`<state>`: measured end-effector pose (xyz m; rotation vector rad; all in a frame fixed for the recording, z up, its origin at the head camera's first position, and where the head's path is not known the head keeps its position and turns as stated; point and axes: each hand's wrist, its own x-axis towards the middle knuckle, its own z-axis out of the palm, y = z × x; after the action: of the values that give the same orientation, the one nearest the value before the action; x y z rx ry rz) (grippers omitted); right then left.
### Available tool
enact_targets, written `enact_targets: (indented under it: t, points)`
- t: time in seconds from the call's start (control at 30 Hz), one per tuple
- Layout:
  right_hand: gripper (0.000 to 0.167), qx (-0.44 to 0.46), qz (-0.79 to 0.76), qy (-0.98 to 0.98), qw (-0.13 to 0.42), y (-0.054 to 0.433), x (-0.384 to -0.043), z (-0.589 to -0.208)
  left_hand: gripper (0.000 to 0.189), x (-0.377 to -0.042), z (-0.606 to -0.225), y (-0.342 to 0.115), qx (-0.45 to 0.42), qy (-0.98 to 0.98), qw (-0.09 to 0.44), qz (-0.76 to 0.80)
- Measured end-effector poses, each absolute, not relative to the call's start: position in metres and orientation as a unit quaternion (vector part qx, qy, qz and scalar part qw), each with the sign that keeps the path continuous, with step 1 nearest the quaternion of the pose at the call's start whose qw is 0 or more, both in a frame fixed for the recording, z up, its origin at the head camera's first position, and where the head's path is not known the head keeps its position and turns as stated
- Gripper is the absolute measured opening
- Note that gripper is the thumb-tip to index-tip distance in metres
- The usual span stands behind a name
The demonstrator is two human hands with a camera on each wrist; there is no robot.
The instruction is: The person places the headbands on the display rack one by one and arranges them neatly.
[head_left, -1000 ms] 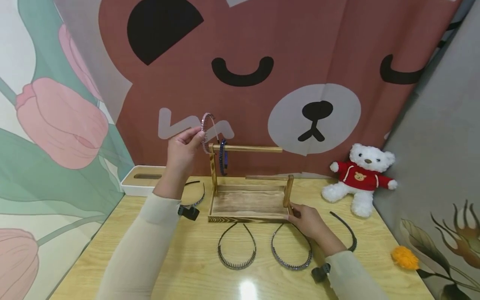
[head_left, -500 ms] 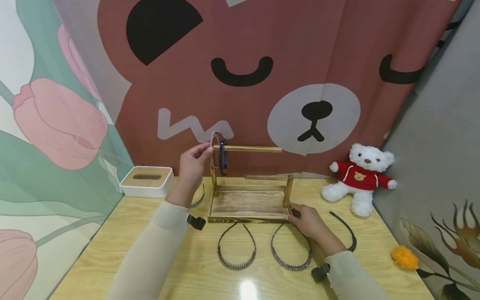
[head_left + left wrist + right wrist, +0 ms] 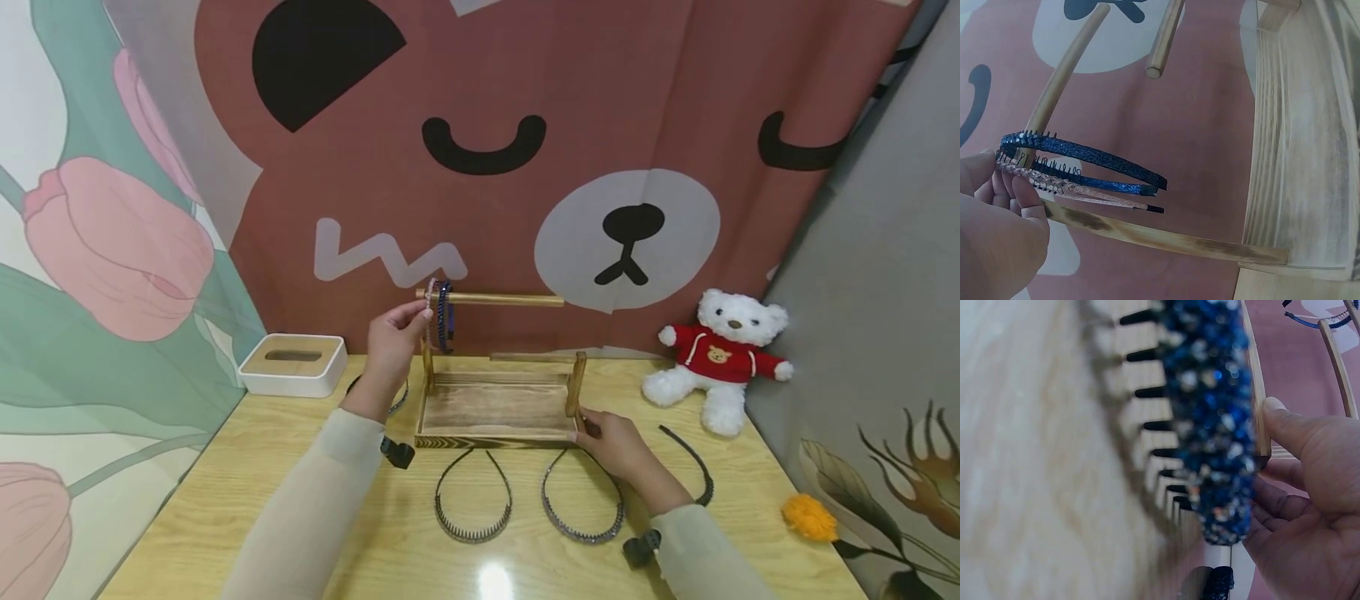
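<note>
My left hand (image 3: pixel 392 354) pinches a pink beaded headband (image 3: pixel 1054 182) at the left end of the upper rod (image 3: pixel 510 300) of a wooden rack (image 3: pixel 495 408). The headband hangs over the rod, close beside a dark blue headband (image 3: pixel 1094 155) that hangs there too. In the left wrist view, thumb and fingertips meet on the pink band's beaded top. My right hand (image 3: pixel 618 447) grips the front right corner of the rack's base, thumb on one side and fingers underneath, as the right wrist view shows. A blue glittery headband (image 3: pixel 1210 412) fills that view close up.
Toothed dark headbands lie before the rack: one at centre (image 3: pixel 474 533), a glittery one (image 3: pixel 583 536), and another at the right (image 3: pixel 705 475). My left wrist partly hides one more headband (image 3: pixel 400 398). A white box (image 3: pixel 292 379), teddy bear (image 3: pixel 720 354) and orange pompom (image 3: pixel 810 517) stand around.
My left hand has come down and right, bringing the pink headband from above the rod's left end onto it, up against the blue one. The right hand stays on the base.
</note>
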<state>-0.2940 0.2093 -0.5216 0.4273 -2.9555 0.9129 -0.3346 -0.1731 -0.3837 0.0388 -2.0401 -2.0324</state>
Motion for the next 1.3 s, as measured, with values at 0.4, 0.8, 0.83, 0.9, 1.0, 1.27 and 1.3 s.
enact_targets:
  t: [0.4, 0.8, 0.83, 0.9, 1.0, 1.27, 1.3]
  points:
    - [0.065, 0.140, 0.286, -0.948, 0.009, 0.213, -0.293, -0.519, 0.030, -0.339, -0.389, -0.169, 0.016, -0.699, 0.118, -0.705]
    - [0.066, 0.138, 0.283, -0.949, 0.001, 0.214, -0.290, -0.517, 0.030, -0.342, -0.391, -0.166, 0.028, -0.700, 0.107, -0.706]
    - [0.066, 0.138, 0.283, -0.949, 0.001, 0.214, -0.291, -0.517, 0.030, -0.342, -0.391, -0.166, 0.029, -0.699, 0.106, -0.707]
    - [0.066, 0.138, 0.283, -0.949, -0.001, 0.213, -0.291, -0.517, 0.030, -0.341, -0.390, -0.167, 0.030, -0.697, 0.104, -0.709]
    - [0.066, 0.136, 0.282, -0.950, -0.002, 0.212, -0.291, -0.516, 0.031, -0.340, -0.392, -0.169, 0.028, -0.693, 0.100, -0.713]
    - [0.067, 0.136, 0.285, -0.949, -0.002, 0.208, -0.291, -0.516, 0.038, -0.330, -0.414, -0.189, -0.001, -0.700, 0.117, -0.704]
    - [0.067, 0.136, 0.286, -0.949, -0.002, 0.207, -0.290, -0.516, 0.039, -0.330, -0.421, -0.195, -0.007, -0.711, 0.122, -0.693]
